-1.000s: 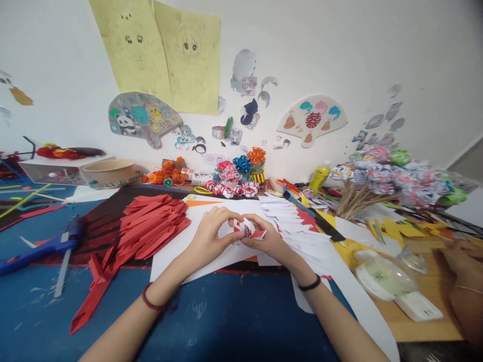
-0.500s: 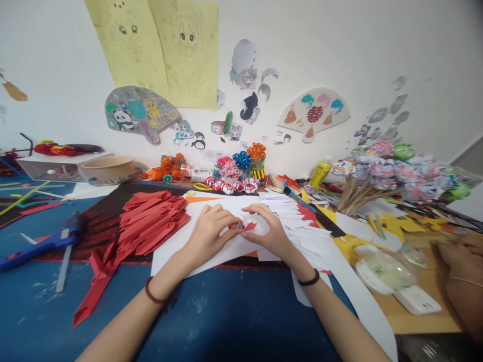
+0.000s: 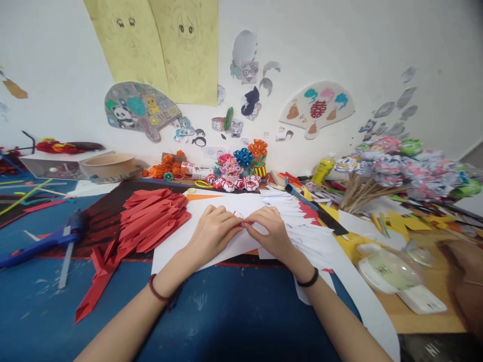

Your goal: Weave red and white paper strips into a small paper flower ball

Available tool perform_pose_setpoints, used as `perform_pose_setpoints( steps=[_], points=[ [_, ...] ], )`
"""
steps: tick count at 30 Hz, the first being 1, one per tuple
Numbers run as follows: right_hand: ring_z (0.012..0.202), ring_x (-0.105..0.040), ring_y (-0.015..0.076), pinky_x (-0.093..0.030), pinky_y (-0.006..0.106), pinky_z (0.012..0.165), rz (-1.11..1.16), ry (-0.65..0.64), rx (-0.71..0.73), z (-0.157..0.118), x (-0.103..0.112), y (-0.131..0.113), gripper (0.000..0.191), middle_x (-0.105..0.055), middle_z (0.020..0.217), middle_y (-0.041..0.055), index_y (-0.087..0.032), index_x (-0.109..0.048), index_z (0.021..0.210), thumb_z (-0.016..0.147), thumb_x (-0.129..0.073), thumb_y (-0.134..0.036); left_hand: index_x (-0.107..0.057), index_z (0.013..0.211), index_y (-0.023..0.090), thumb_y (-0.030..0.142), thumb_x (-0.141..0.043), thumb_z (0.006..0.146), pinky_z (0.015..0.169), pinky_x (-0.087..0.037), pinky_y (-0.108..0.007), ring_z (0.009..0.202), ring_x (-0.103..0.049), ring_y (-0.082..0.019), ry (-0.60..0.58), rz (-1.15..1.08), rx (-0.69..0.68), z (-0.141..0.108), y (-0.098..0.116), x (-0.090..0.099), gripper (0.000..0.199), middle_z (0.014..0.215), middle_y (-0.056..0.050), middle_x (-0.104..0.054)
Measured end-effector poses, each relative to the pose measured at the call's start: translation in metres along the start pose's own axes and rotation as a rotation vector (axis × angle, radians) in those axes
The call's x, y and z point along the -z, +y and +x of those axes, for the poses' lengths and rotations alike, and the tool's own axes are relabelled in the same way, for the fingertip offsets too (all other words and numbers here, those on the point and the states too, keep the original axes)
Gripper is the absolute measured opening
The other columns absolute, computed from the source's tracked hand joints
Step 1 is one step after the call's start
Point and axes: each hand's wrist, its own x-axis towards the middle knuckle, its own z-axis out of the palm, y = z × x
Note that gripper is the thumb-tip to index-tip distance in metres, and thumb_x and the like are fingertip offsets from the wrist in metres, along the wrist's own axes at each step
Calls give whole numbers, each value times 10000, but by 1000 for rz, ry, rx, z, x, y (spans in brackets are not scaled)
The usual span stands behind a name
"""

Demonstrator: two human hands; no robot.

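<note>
Well out to the left of the left hand (image 3: pixel 213 232) lies a blue glue gun (image 3: pixel 56 244), and nearer that hand is a heap of folded red paper strips (image 3: pixel 153 221) on the surface (image 3: pixel 215 317). Between the hands, over a white sheet (image 3: pixel 171 254), a small red-and-white paper piece (image 3: pixel 238 214), mostly hidden, is pinched in the fingertips of both; the step looks like fine folding or shaping, so the next move seems to call for 1 hand steadying while the other presses lightly. White paper strips (image 3: pixel 311 239) lie just right of the right hand (image 3: pixel 270 232).
</note>
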Motion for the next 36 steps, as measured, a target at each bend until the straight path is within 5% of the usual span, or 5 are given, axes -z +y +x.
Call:
perform_pose_setpoints(
  steps=[5, 12, 23, 36],
  points=[
    [731, -557, 164, -366, 332, 716, -100, 27, 67, -2, -3, -2, 83, -665, 752, 18, -196, -608, 831, 891, -556, -170, -617, 1121, 184, 224, -439, 968, 721, -305, -356, 838, -502, -198, -29, 70, -52, -1, 4, -3, 237, 978, -63, -692],
    [722, -530, 173, -384, 330, 689, -96, 37, 111, -7, -7, 1, 131, -642, 747, 36, -205, -601, 817, 896, -514, -148, -621, 1017, 205, 193, -478, 937, 767, -318, -379, 856, -525, -197, 176, 133, 88, -2, 18, -17, 164, 1017, -45, -700],
    [796, -564, 191, -399, 347, 725, -85, -84, 139, -10, -7, 10, 173, -680, 844, 64, -194, -654, 931, 942, -482, -195, -663, 904, 228, 207, -520, 933, 717, -306, -372, 841, -469, -214, 176, 137, 79, -7, 11, -26, 148, 938, -43, -685],
    [773, -542, 193, -406, 346, 704, -20, -197, 112, -17, -18, 17, 306, -644, 789, 73, -183, -671, 860, 956, -385, -129, -629, 898, 204, 72, -442, 890, 718, -334, -405, 857, -484, -238, -66, 160, 116, -8, 13, -32, 229, 912, -78, -652]
  ],
)
